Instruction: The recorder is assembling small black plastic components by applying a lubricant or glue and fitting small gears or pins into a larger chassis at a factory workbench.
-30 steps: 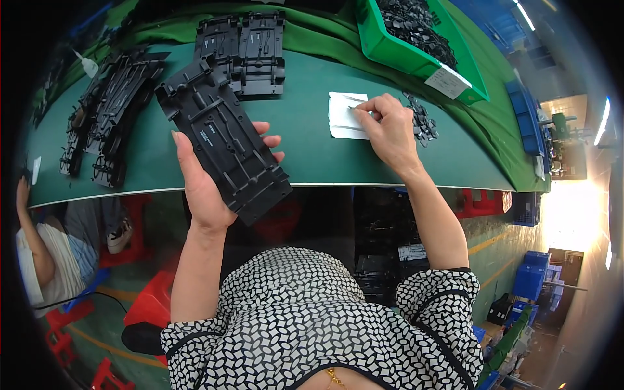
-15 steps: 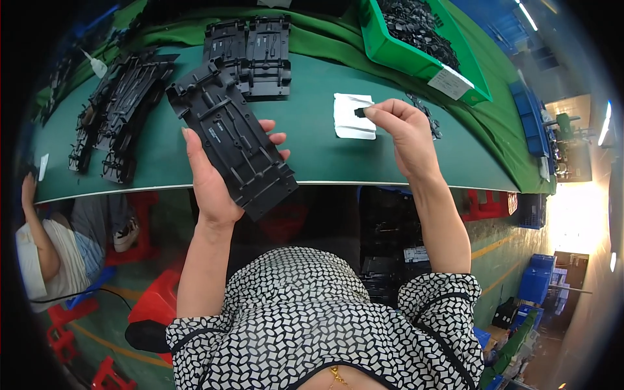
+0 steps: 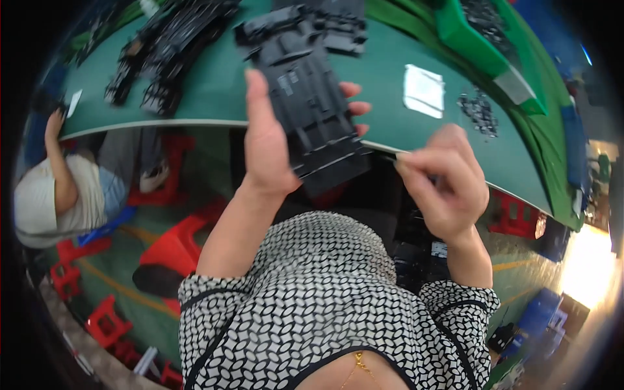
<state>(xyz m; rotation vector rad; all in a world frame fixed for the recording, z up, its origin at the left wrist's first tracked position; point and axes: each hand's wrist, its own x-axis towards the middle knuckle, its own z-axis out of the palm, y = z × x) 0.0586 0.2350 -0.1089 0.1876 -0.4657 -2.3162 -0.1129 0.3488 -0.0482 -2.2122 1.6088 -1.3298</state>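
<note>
In my left hand (image 3: 266,149) lies a long black moulded plastic chassis (image 3: 309,97), tilted, with its near end over the table edge. The thumb presses along one side and fingertips show at the other. My right hand (image 3: 448,182) is closed in a pinch just right of the chassis's near end, apart from it. The small black part seen in that pinch earlier is barely discernible now, as motion blurs the fingertips. On the green table beyond lies a white pad (image 3: 423,91), with a pile of small black parts (image 3: 479,114) to its right.
More black chassis (image 3: 175,49) lie at the left and behind the held one (image 3: 344,26). A green bin (image 3: 465,39) of small black parts stands at the far right. Another person's arm (image 3: 57,156) rests at the table's left edge. Red stools (image 3: 175,234) stand below.
My right hand has drawn back from the white pad toward me, still pinched. My left hand and the chassis appear further right and higher, and the whole view has shifted.
</note>
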